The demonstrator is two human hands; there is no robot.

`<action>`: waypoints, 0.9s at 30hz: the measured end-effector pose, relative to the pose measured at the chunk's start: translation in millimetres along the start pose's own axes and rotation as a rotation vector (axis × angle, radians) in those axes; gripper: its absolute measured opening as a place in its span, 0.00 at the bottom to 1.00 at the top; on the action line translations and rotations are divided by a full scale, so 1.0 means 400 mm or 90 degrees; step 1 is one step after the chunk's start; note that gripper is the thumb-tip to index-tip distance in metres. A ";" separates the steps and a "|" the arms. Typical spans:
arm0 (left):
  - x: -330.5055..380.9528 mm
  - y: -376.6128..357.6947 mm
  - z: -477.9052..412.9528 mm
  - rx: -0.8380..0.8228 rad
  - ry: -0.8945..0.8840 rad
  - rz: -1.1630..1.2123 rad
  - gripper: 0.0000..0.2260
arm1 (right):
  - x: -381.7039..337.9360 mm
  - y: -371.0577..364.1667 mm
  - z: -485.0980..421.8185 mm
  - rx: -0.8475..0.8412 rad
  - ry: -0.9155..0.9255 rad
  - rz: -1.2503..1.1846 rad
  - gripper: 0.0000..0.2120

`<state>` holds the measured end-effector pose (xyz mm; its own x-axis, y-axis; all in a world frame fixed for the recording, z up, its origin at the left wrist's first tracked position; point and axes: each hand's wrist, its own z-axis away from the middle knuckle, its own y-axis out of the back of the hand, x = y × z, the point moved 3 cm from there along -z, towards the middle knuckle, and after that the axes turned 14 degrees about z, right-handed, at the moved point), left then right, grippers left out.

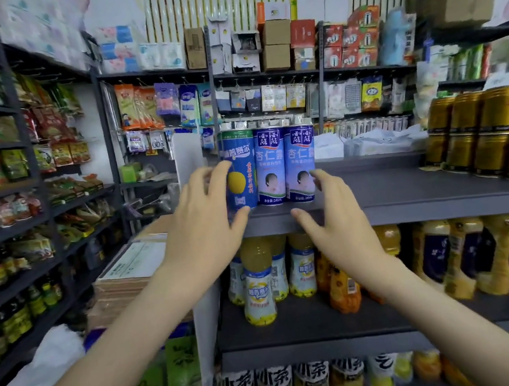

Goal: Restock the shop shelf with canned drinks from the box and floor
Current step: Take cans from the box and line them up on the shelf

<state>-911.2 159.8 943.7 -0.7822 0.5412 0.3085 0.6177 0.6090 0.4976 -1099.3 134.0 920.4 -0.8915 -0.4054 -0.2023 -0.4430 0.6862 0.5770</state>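
Three tall cans stand side by side at the left end of the top grey shelf [405, 194]: a dark blue can with a yellow fruit [241, 175] and two light blue cans [270, 165] [300, 162]. My left hand [200, 218] is spread against the dark blue can, fingertips on its left side and thumb at its base. My right hand [334, 218] is spread beside the right light blue can, fingertips near its side and thumb over the shelf's front edge. Neither hand carries a can.
Stacked gold cans [487, 131] fill the right end of the same shelf, with bare shelf between. Yellow drink bottles [257, 287] stand on the shelf below. Flat cardboard boxes [134, 266] lie at the left, beside dark racks of snacks [9, 195].
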 end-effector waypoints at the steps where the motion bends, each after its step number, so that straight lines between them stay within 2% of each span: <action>1: 0.014 0.013 0.035 0.014 -0.017 0.001 0.26 | -0.018 0.008 0.028 0.001 0.014 -0.014 0.28; 5: 0.065 0.046 0.207 0.027 -0.045 0.001 0.21 | -0.077 0.036 0.159 -0.009 0.083 -0.040 0.25; 7: 0.082 0.053 0.313 0.011 -0.011 -0.018 0.21 | -0.093 0.034 0.240 -0.039 0.104 -0.043 0.25; 11: 0.094 0.073 0.546 -0.074 0.091 -0.046 0.21 | -0.135 0.012 0.425 -0.197 0.093 -0.086 0.27; 14: 0.078 0.118 0.712 -0.139 0.152 -0.086 0.20 | -0.200 -0.026 0.558 -0.265 0.103 -0.119 0.26; 20: -0.009 0.236 0.977 -0.250 0.262 -0.163 0.16 | -0.371 -0.115 0.768 -0.397 0.118 -0.211 0.25; 27: -0.224 0.355 1.243 -0.307 0.435 -0.187 0.20 | -0.549 -0.266 0.965 -0.506 0.149 -0.200 0.25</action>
<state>-712.8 486.0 583.8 -0.8765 -0.1575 0.4549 0.4036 0.2747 0.8727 -893.0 383.2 597.9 -0.6585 -0.6776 -0.3274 -0.3896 -0.0653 0.9187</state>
